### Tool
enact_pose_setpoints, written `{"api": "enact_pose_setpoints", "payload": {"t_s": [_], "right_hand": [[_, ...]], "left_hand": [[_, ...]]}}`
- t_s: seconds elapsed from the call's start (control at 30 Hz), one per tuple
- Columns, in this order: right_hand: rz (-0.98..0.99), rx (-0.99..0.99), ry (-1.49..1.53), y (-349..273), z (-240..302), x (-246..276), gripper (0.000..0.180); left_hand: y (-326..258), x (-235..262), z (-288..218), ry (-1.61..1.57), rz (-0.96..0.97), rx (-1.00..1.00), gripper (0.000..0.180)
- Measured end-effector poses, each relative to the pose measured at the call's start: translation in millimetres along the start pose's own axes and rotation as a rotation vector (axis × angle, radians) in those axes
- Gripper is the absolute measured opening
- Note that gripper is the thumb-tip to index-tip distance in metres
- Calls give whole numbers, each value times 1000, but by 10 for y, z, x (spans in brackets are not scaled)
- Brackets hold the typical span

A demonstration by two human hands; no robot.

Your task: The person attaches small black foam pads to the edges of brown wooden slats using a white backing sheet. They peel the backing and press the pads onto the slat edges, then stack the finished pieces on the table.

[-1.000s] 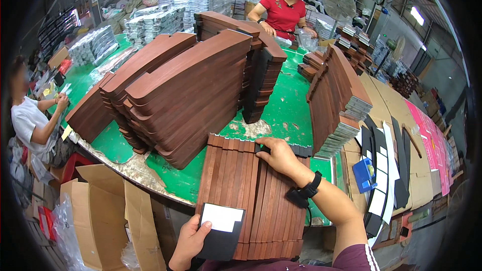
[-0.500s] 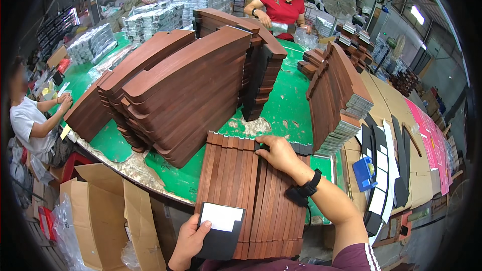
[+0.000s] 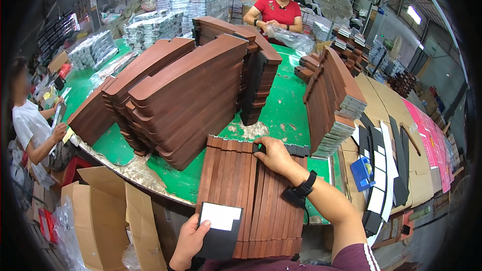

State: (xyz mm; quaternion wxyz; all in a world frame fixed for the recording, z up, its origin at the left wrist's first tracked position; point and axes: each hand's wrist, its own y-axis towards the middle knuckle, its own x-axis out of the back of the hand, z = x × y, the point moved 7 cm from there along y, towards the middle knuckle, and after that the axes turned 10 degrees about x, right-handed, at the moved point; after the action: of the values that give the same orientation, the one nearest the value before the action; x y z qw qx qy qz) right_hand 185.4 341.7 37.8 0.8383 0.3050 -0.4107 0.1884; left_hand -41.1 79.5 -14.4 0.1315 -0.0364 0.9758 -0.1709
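A: What's new, then?

B: Little at the row of reddish-brown wooden slats (image 3: 226, 180)! It's there at the desk's (image 3: 283, 108) near edge, and both hands hold their places from a second ago; the work there looks paused to me. The left hand (image 3: 190, 238) is clamped, thumb on top, on a black panel with a white patch (image 3: 216, 241), over the slats' near left corner. The right hand (image 3: 273, 154) bends over their far end, by the dark gap; whether it's pinching, I can't tell.

A: So where's the movement?

B: Beyond the slats! The red-shirted co-worker (image 3: 278, 12) now has both hands together at a clear plastic bag (image 3: 291, 39).

A: And the surface?

B: Green, its coating worn through just beyond the slats. Tall stacks of curved brown boards (image 3: 188, 88) stand beyond them to the left, an open carton (image 3: 100, 221) left of them, a blue tape dispenser (image 3: 360, 173) to their right.

A: The room?

B: A metal-walled workshop, silvery wrapped bundles (image 3: 193, 7) piled far behind the slats.
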Motion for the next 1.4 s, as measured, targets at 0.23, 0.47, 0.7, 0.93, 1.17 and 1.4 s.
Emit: {"api": "enact_pose_setpoints", "payload": {"t_s": [0.23,0.47,0.7,0.93,1.17,1.4], "right_hand": [[24,-33,8,23,8,6,40],[28,-60,49,24,-3,-1,41],[-11,25,13,21,27,6,40],[-17,76,13,13,8,-8,42],[-32,108,-76,-36,58,-9,45],[-33,95,-24,-57,44,-16,40]], "left_hand": [[-9,-6,-4,-11,9,23,28],[-4,1,7,-1,13,35,25],[-10,-13,-29,13,1,24,26],[-9,2,-23,45,-10,11,26],[-9,0,-25,23,-10,20,27],[-8,-10,-26,25,2,21,27]]}}
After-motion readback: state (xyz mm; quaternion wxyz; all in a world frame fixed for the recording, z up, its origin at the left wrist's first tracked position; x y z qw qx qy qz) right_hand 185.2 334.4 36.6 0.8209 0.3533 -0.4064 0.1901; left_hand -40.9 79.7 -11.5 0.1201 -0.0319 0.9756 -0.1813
